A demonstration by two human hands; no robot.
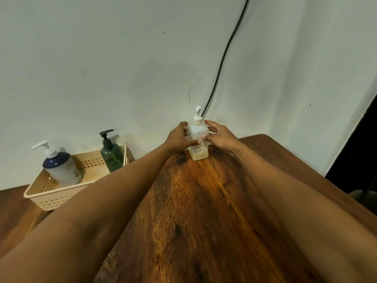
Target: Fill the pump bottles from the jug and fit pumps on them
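Note:
A square translucent bottle (198, 133) with a white pump and a label stands upright at the far edge of the wooden table (195, 211), with pale liquid low inside. My left hand (178, 137) grips its left side, thumb across the front. My right hand (219, 134) touches its right side with fingers spread around it. A dark green bottle (112, 157) with a black pump and a frosted bottle (61, 167) with a navy top and white pump stand in a beige basket (49, 199) at the left. No jug is in view.
A black cable (224, 56) hangs down the white wall behind the square bottle. The table's right edge runs diagonally at the right, with a dark gap (355, 152) beyond it. My forearms stretch over the table's middle.

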